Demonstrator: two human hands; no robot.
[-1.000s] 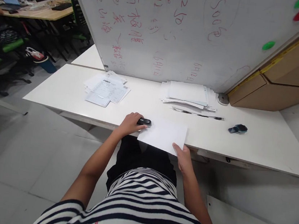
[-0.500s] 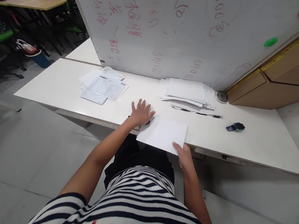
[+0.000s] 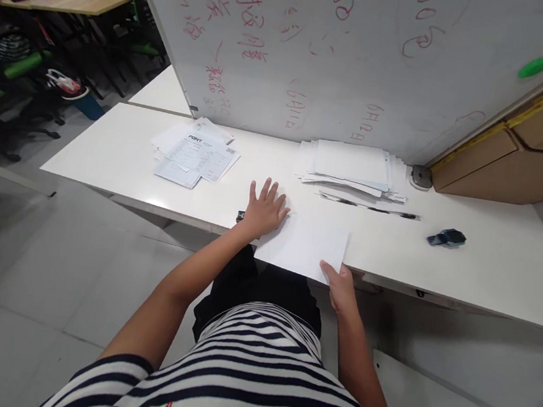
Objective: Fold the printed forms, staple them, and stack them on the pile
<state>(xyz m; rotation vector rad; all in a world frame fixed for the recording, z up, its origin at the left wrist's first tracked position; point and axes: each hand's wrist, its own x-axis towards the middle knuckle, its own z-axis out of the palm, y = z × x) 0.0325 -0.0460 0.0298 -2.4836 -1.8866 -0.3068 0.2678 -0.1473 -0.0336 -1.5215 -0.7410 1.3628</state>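
My left hand lies palm down at the desk's front edge, fingers spread, near the left edge of a white sheet of paper. Under its palm is a small black object, mostly hidden, so its kind is unclear. My right hand pinches the sheet's near right corner, thumb on top. The sheet lies partly on the white desk and juts over its front edge.
Printed papers lie loosely at left. A thick paper stack sits at the back, with a dark-marked strip before it. A dark blue-black object is at right. A whiteboard and cardboard boxes stand behind.
The camera view has shifted slightly, moving the desk scene rightward in the picture. Both hands keep about the same places on the sheet and the black object.
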